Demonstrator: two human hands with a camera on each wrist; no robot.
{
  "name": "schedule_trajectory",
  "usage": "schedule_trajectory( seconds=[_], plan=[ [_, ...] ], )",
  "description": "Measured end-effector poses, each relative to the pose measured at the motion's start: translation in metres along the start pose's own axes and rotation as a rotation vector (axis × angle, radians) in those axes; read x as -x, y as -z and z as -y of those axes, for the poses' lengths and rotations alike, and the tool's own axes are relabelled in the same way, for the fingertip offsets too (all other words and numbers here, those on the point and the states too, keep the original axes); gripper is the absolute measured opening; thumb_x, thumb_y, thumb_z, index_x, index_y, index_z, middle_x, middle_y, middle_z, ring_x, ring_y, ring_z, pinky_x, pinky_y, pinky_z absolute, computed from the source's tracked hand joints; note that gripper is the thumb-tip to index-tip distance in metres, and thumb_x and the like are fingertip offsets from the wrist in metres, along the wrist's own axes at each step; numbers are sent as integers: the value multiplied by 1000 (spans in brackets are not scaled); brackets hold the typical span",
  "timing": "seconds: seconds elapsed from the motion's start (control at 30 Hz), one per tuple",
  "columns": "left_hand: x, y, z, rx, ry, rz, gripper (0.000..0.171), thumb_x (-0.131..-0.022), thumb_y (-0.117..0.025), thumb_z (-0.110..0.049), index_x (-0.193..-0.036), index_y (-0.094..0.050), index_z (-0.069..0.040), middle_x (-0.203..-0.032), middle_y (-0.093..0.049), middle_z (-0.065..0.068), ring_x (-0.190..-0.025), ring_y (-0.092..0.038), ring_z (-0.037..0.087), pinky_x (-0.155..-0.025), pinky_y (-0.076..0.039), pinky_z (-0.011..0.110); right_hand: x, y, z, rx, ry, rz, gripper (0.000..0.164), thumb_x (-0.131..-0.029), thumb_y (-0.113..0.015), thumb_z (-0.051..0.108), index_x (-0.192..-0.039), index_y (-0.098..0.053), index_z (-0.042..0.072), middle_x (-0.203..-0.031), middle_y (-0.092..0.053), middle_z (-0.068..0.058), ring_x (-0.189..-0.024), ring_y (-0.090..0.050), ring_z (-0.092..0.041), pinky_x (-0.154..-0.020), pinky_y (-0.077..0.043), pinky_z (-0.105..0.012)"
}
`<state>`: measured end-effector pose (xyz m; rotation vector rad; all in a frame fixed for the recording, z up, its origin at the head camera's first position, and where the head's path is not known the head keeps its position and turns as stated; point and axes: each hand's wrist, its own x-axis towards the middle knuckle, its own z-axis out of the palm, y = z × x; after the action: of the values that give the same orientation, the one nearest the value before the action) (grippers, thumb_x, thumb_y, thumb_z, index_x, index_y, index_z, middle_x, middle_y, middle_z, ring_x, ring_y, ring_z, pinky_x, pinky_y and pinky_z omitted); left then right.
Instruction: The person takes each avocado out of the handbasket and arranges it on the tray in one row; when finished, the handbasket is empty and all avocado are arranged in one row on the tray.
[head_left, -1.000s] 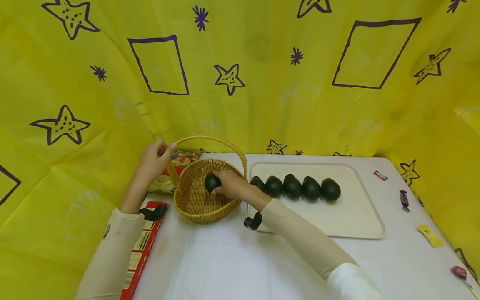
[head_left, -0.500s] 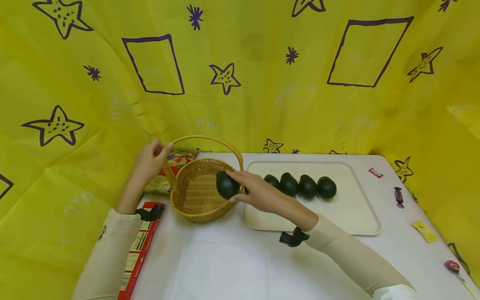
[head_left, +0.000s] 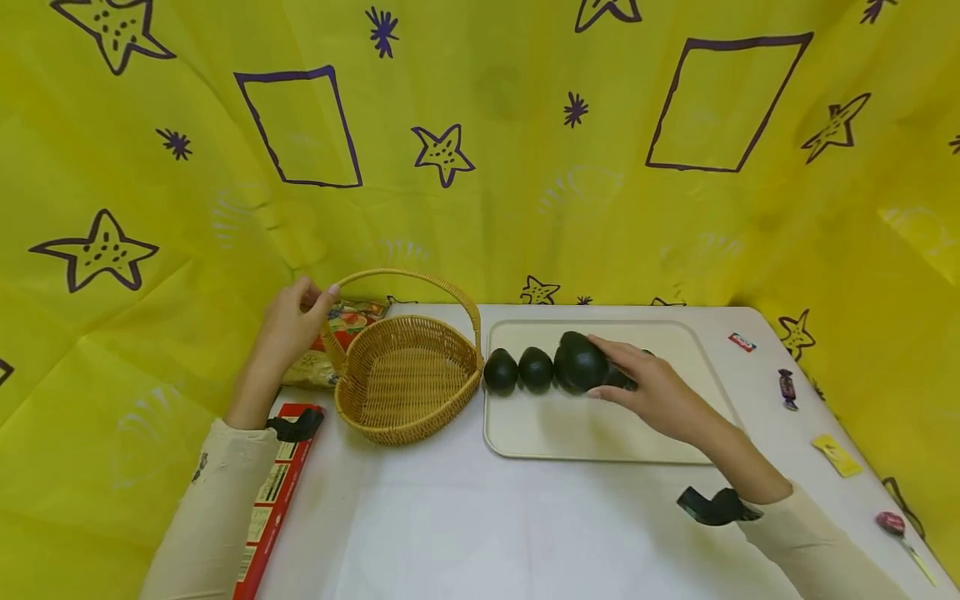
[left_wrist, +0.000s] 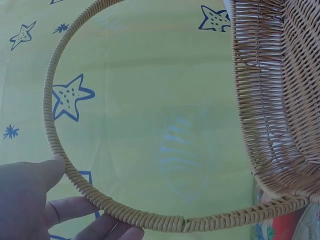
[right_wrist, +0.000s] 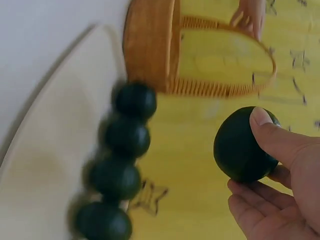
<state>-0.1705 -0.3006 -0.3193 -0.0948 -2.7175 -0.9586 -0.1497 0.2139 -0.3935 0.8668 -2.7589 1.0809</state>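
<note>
My left hand [head_left: 296, 321] holds the handle of a heart-shaped wicker basket [head_left: 405, 429] near its upper left. In the left wrist view, the thumb lies against the wrapped handle [left_wrist: 55, 125], with fingers behind and below it. The basket's bare woven floor is visible. My right hand [head_left: 660, 387] grips a dark green avocado [head_left: 582, 362] between thumb and fingers, above a cream tray [head_left: 525, 442]. Several more avocados [head_left: 501, 372] stand in a row on the tray, some partly hidden by the hand. The right wrist view shows the held avocado [right_wrist: 245, 145] apart from that row.
Snack packets [head_left: 315, 369] lie behind the basket's left side. A red box [head_left: 273, 508] lies beside my left forearm. Along the table's right edge are small wrapped candies [head_left: 787, 389], a yellow packet [head_left: 836, 455] and a lollipop [head_left: 891, 523]. Yellow patterned cloth [head_left: 510, 233] hangs behind.
My right hand has moved right with the avocado, from inside the basket to above the tray. The left hand keeps its hold on the handle, while the view shifts slightly.
</note>
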Motion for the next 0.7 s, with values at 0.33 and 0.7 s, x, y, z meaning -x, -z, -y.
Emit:
schedule_trajectory(
  seconds=[0.33, 0.7],
  plan=[
    [2, 2, -1, -11, 14, 9, 55, -111, -45, -52, -111, -57, 1, -117, -66, 29, -110, -63, 46, -85, -51, 58, 41, 47, -76, 72, -207, -75, 83, -99, -77, 30, -164, -33, 4, -159, -41, -35, -137, -48, -60, -108, -45, -35],
    [-1, 0, -1, -14, -7, -8, 53, -112, -46, -50, -111, -58, 2, -115, -67, 28, -109, -63, 46, -87, -52, 59, 53, 55, -138, 102, -318, 7, 82, -105, -69, 33, -163, -26, -7, -153, -35, -47, -134, -43, -66, -104, -39, -72]
  ],
)
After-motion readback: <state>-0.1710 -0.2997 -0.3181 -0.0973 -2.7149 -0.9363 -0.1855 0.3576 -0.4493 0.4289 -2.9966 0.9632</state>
